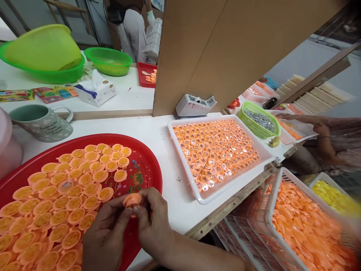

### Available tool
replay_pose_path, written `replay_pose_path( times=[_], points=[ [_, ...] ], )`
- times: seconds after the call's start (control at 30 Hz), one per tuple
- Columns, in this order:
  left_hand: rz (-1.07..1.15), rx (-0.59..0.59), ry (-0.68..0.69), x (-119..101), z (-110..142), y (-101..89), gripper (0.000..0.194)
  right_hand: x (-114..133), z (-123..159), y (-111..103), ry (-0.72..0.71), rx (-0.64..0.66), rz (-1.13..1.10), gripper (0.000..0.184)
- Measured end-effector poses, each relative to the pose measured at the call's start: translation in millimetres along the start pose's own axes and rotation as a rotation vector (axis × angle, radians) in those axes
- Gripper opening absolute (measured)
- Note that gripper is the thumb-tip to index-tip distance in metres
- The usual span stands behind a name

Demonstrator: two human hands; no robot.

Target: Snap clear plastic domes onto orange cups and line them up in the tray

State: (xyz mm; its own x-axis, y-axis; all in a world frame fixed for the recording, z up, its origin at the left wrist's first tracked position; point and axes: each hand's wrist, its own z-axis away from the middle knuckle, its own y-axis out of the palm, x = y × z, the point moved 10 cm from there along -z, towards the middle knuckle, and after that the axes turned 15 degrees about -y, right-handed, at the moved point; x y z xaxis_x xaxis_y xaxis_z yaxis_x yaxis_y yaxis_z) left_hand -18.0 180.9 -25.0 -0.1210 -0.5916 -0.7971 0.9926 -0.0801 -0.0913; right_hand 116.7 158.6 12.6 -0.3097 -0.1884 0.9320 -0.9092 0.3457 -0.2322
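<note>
My left hand (105, 235) and my right hand (153, 222) meet at the near edge of the table. Both pinch one small orange plastic cap (132, 200) between thumbs and fingertips. Just under them lies a round red tray (142, 165) covered with several orange caps that have yellow centres (73, 188), laid out in rows. A white rectangular tray (180, 150) to the right is full of orange caps with shiny inserts (217, 150).
A grey-green mug (42, 122), a tissue box (96, 90) and green basins (108, 60) stand at the back left. A cardboard panel (225, 49) and tape dispenser (194, 105) sit behind the white tray. A green basket (258, 120), crates of orange caps (304, 226) and another person's arm (327, 139) are to the right.
</note>
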Motion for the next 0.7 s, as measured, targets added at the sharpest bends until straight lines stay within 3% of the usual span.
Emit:
replay_pose_path(
  times=[0.1,0.17,0.23,0.27,0.33,0.47,0.7],
  points=[
    [-0.045,0.103,0.069,-16,5,26.9,0.043,-6,-15,-35,-0.009,0.063,-0.032,0.014],
    [-0.093,0.196,0.122,-23,8,44.4,0.046,-16,-30,-91,-0.012,-0.006,0.063,0.02],
    [-0.175,0.251,0.127,-20,8,54.7,0.039,-30,-42,-167,0.038,-0.198,0.278,0.027],
    [-0.226,0.26,0.109,-16,7,56.8,0.034,-39,-46,-194,0.073,-0.215,0.396,0.03],
    [-0.298,0.236,0.084,-8,2,54.7,0.029,-57,-54,-226,0.137,-0.129,0.567,0.029],
    [-0.379,0.264,0.045,5,1,57.5,0.028,-82,-57,-225,0.156,0.059,0.622,0.014],
    [-0.473,0.301,0.067,11,4,65.2,0.025,-86,-56,-211,0.123,0.143,0.673,0.011]
  ],
)
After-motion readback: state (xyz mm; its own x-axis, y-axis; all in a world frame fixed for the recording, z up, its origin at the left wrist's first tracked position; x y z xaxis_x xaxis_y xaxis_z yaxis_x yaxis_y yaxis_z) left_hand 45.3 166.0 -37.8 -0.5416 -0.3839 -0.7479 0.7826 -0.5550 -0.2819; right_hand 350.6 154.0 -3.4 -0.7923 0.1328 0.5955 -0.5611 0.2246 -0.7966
